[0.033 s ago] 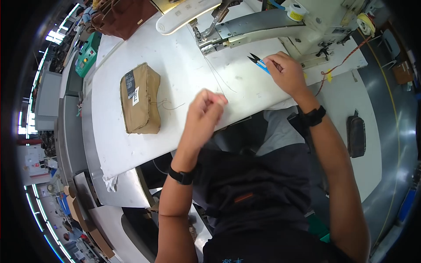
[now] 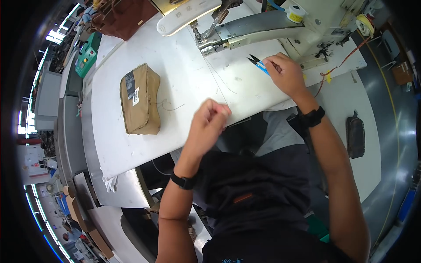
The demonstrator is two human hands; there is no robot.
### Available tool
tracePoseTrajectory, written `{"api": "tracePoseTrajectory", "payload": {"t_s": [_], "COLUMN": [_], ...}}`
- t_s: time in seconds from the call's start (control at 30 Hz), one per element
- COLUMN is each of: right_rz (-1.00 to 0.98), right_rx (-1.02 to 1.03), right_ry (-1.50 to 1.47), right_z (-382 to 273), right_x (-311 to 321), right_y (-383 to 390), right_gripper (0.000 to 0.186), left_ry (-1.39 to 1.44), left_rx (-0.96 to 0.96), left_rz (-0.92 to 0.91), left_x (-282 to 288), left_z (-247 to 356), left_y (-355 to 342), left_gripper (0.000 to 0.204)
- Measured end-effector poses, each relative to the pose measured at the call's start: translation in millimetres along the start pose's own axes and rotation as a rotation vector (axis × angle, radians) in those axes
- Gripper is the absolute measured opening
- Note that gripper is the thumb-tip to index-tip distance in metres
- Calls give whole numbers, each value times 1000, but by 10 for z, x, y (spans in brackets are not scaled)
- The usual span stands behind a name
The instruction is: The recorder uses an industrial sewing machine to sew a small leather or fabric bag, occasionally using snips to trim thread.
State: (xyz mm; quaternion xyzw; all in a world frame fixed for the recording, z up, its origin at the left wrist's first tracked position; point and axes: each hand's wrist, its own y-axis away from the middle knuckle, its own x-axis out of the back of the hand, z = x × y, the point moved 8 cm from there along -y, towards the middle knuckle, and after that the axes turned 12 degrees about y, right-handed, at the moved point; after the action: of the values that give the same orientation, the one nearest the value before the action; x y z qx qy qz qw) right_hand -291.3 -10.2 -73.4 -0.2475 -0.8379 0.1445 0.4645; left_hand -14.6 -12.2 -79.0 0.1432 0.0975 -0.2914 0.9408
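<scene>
My right hand [image 2: 285, 74] is closed on a pair of thread snips [image 2: 259, 65] with blue handles and dark blades pointing left. My left hand [image 2: 209, 120] is pinched near the front edge of the white table [image 2: 180, 65]; what it holds, if anything, is too small to make out. Fine loose threads [image 2: 221, 79] run from the sewing machine's arm [image 2: 254, 30] down toward that hand. To the left lies a tan fabric pouch [image 2: 139, 98] with dark and white labels and a stray thread at its side.
A maroon bag [image 2: 123, 19] and a green control box [image 2: 87, 55] are at upper left. A red cord [image 2: 340, 63] hangs from the machine. A dark pouch [image 2: 355, 136] lies on the pale board at right. People and shelving show at the far left rim.
My left hand has moved a little down and to the right, toward the table's front edge. My right hand with the snips has barely moved.
</scene>
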Motion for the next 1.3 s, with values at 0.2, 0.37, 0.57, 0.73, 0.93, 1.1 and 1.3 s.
{"api": "tracePoseTrajectory", "payload": {"t_s": [0.2, 0.37, 0.57, 0.73, 0.93, 1.1, 1.3], "right_rz": [-61, -128, -491, -671, -611, -592, -539], "right_rx": [25, -92, -258, -308, -424, -445, -487], "right_ry": [104, -425, -1090, -1398, -1522, -1486, -1413], "right_z": [-235, -631, -1480, -1996, -2011, -2002, -1995], "right_x": [145, 891, 1138, 997, 868, 853, 942], "right_y": [-106, -303, -578, -729, -803, -834, -794], "right_gripper": [21, 34, 48, 52, 44, 35, 32], "left_ry": [-171, -443, -614, -258, -289, -335, -334], "left_rx": [-252, -430, -591, -408, -460, -475, -490], "left_rz": [43, 77, 16, 21, 29, 44, 66], "left_x": [-63, -100, -129, 46, 58, 64, 65], "left_z": [-127, -6, 165, 10, -10, 4, 11], "left_y": [384, 340, 232, 111, 126, 135, 154], "left_gripper": [2, 2, 5, 5, 5, 4, 4]}}
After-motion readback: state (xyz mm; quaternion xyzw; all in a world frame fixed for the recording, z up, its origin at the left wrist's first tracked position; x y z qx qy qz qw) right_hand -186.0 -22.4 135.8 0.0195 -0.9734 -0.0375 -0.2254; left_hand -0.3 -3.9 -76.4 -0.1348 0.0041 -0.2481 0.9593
